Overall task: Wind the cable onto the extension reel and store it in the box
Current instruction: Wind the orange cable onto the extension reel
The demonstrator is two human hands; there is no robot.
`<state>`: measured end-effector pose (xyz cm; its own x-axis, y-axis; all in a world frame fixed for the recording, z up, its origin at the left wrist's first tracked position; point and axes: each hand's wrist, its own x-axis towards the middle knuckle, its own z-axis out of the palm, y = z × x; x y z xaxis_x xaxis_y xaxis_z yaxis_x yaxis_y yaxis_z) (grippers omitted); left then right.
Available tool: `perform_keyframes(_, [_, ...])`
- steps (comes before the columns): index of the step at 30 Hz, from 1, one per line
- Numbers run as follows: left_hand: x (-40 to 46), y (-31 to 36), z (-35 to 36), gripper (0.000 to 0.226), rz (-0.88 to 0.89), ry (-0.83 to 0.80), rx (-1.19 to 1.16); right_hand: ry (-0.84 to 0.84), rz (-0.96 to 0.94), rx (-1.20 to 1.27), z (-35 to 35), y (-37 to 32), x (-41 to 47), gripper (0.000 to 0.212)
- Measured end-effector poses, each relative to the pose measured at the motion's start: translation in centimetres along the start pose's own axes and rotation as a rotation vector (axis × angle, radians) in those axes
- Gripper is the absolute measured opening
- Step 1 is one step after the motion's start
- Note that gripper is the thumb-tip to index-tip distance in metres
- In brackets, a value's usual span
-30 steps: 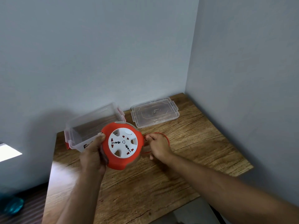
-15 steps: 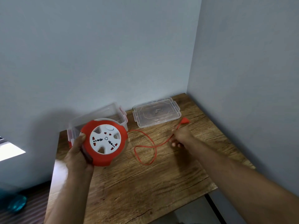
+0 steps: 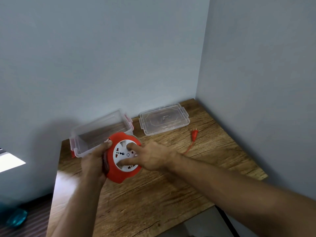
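The round red extension reel [image 3: 119, 175] with a white socket face is held above the wooden table, its face turned towards me. My left hand [image 3: 94, 161] grips its left rim. My right hand [image 3: 150, 158] rests on the white face, with two fingers pressed into its recesses. The red cable [image 3: 189, 147] runs from behind my right hand across the table to the red plug [image 3: 195, 133], which lies flat. The clear plastic box [image 3: 102, 132] with red latches stands open behind the reel, by the wall.
The clear lid [image 3: 164, 121] lies flat at the back of the wooden table [image 3: 153, 199], right of the box. Walls close off the table's back and right sides. A blue object [image 3: 17, 218] lies on the floor at lower left.
My right hand let go of the cable, leaving the plug on the table, and moved left onto the reel's white face. The reel shifted right, towards the middle.
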<state>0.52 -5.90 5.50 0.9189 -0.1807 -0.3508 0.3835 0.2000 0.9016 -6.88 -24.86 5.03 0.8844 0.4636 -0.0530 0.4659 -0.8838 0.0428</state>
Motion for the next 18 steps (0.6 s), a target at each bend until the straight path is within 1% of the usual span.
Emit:
perform_keyframes(2, [-0.2,0.6,0.0,0.075,-0.009,-0.006,0.025,0.021,0.002,0.032,-0.4,-0.5,0.4,0.054])
perform_keyframes(4, [-0.5,1.1,0.0,0.067,0.002,0.012,0.020,0.049,-0.035,-0.007,-0.2,-0.7,0.7,0.055])
perform_keyframes(5, [-0.7,1.3,0.1,0.059,0.010,0.017,0.020,0.055,-0.048,-0.028,-0.1,-0.8,0.8,0.055])
perform_keyframes(7, [-1.3,1.7,0.5,0.029,0.042,0.046,0.030,0.077,-0.048,-0.043,-0.1,-0.9,1.0,0.054])
perform_keyframes(9, [-1.7,2.0,0.7,0.031,0.074,0.049,0.033,0.074,-0.024,-0.030,0.0,-1.2,1.2,0.054])
perform_keyframes(13, [-1.5,2.2,0.2,0.022,0.049,0.094,0.053,0.043,0.042,-0.010,-0.1,-2.0,1.2,0.064])
perform_keyframes(15, [-1.1,2.2,-0.3,0.020,0.035,0.096,0.050,0.038,-0.006,-0.021,-0.8,-1.5,1.1,0.070])
perform_keyframes(18, [-1.0,1.9,-0.4,0.019,0.040,0.047,0.079,-0.032,-0.078,-0.051,-1.2,-0.2,1.4,0.064])
